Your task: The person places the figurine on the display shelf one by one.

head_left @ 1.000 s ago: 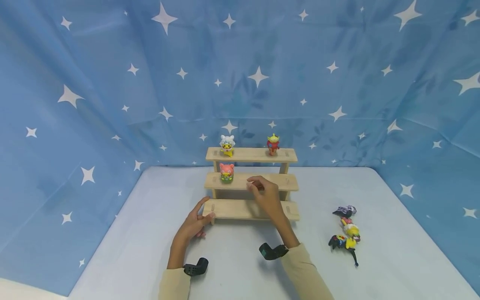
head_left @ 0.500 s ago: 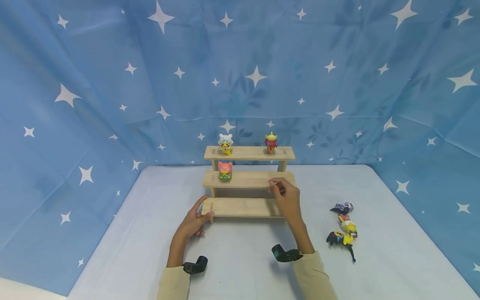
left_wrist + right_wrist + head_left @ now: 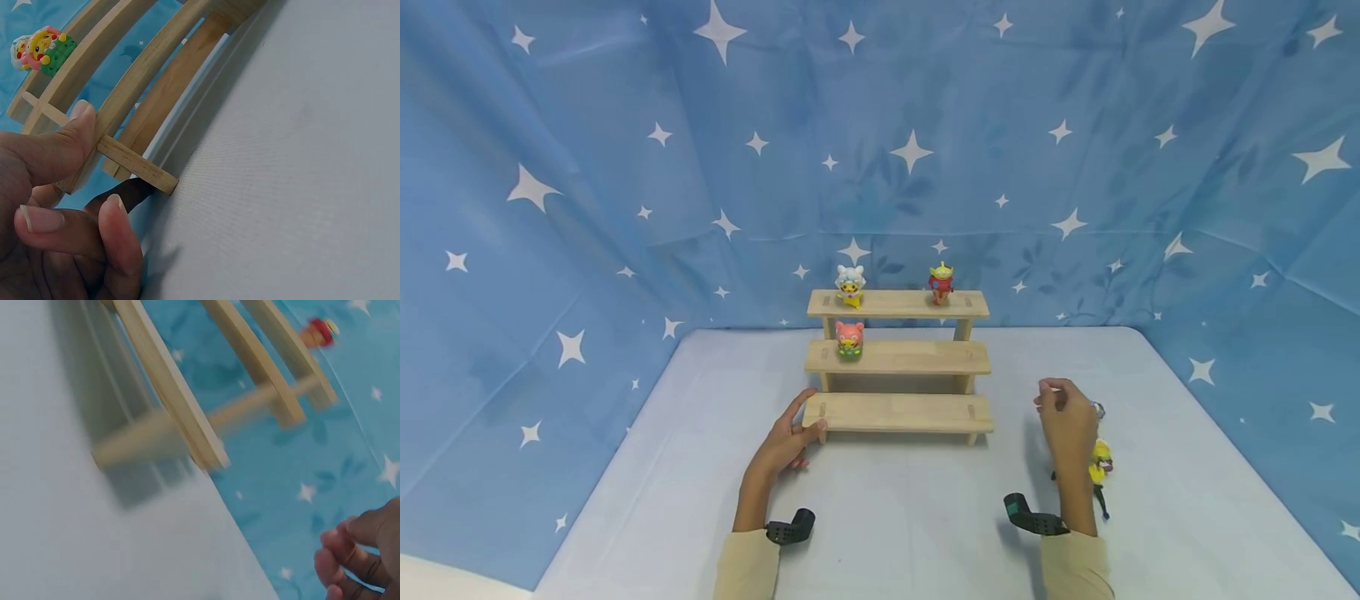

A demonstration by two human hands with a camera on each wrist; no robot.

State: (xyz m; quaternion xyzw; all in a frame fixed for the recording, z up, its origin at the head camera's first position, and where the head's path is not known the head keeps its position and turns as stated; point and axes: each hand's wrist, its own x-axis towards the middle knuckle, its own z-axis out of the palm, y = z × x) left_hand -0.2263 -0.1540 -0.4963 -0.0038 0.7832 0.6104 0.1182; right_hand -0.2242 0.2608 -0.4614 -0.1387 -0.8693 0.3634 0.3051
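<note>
My left hand [image 3: 784, 442] grips the left end of a three-step wooden display shelf [image 3: 898, 410], thumb [image 3: 78, 134] on the bottom step. A pink-hooded figurine with a green base [image 3: 850, 341] stands at the left of the middle step. On the top step are a white-hooded yellow figurine [image 3: 850, 286] at the left and a green-headed figurine in red [image 3: 941, 284] at the right. My right hand [image 3: 1067, 421] is above the table, right of the shelf, its fingers loosely bent with nothing between them. It partly hides a pile of figurines [image 3: 1101, 457].
A white table [image 3: 895, 517] lies under everything. Behind and along the sides hangs a blue curtain with white stars [image 3: 760, 192]. In the pile, yellow and black parts show beside my right forearm.
My right hand has moved from in front of the middle step rightward, off the shelf and over toward the figurine pile. My left hand stays on the shelf's end. The head view has shifted slightly.
</note>
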